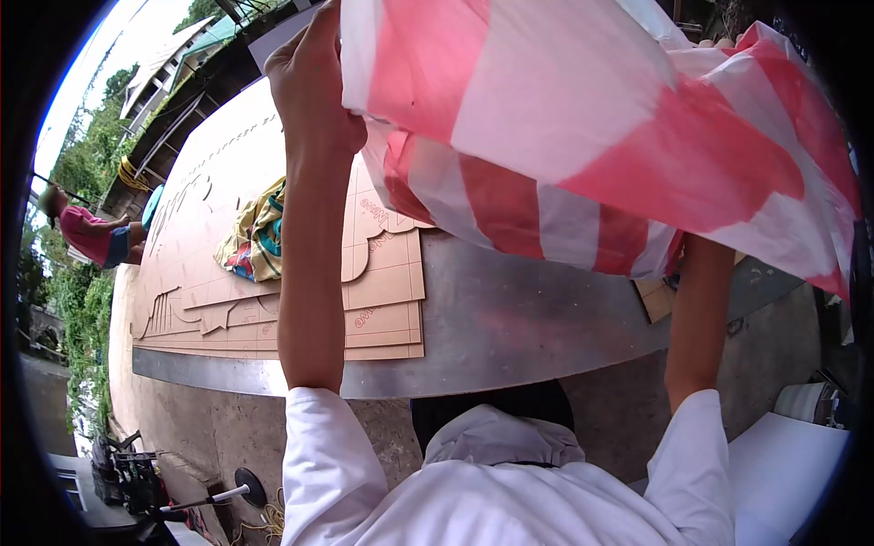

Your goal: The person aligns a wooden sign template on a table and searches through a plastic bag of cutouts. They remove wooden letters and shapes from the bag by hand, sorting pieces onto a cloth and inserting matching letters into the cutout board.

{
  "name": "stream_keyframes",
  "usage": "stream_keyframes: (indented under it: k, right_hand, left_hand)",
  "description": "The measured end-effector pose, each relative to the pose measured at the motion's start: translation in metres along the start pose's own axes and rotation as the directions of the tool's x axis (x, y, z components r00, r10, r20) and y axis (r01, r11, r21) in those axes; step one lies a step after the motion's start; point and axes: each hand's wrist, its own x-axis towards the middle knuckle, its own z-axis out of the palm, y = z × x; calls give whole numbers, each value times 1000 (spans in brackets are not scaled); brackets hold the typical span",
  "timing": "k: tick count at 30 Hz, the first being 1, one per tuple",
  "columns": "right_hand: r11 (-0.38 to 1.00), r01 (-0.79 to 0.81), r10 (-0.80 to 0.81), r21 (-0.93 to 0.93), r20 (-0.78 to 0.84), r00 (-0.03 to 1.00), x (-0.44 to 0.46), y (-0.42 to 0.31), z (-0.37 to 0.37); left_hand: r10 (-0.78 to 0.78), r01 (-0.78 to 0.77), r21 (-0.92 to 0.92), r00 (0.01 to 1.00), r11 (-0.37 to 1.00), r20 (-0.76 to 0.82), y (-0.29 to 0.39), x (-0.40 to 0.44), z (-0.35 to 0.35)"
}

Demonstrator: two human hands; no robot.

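A large red-and-white striped plastic bag [555,109] is spread in the air above the table, filling the upper right of the head view. My left hand [319,82] is closed on its left edge, with the forearm raised. Behind the bag, my right hand is mostly hidden; a row of fingertips [721,43] shows at its top edge, seemingly curled over the plastic. Under my left forearm lie stacked brown sheets [382,309] with cut-out shapes and red printed lettering. On them rests a crumpled yellow patterned bundle [259,232], cloth or plastic.
The metal tabletop [528,318] runs along in front of me. A small brown board piece [654,300] lies at its right. A person in a pink top [84,232] stands far left. On the floor are yellow cords [264,523]; a white panel [787,478] stands lower right.
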Motion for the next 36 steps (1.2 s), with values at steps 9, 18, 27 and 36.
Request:
stream_keyframes:
  k: [9,18,27,36]
  right_hand:
    - [993,53,-77,101,249,965,-57,-39,43]
    - [956,285,-241,-64,378,894,-107,-129,38]
    - [981,186,-147,48,810,567,-104,-169,56]
    - [840,491,-209,-229,700,683,-111,-128,128]
  left_hand:
    - [-44,70,111,974,991,-221,27,-125,-103]
    - [148,-272,469,947,840,285,47,-183,-104]
    - [-87,-504,39,-72,863,994,79,-242,-28]
    - [-403,-521,754,638,401,656,-14,-177,-82]
